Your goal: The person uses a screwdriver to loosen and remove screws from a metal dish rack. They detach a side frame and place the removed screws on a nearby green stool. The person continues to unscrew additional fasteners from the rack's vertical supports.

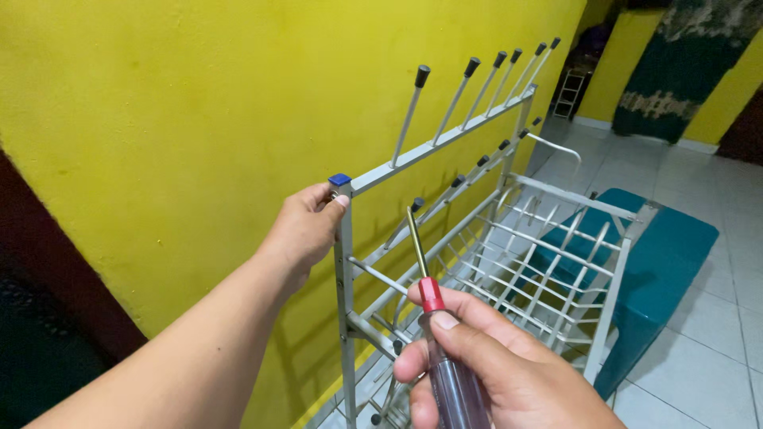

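Up by the left hand [306, 230] stands the corner post [344, 294] of a grey metal rack [509, 262]; the fingers are curled round the post's top, thumb tip pressed just under the blue cap [339, 179], so that hand is closed on the post; below and right of it, nearer the camera, the right hand [493, 365] is wrapped tight round a screwdriver [433, 318], its clear handle in the fist, its red collar above the thumb, its shaft slanting up and left toward the post, tip close to it but whether touching I cannot tell; beyond both hands the rack's top rail carries a row of upright pegs [457, 99] with black tips; right of the right hand, past the rack's wire shelves, lies a teal bench [660, 270] on white tiles [707, 373]; left of the left hand rises a yellow wall [159, 119]
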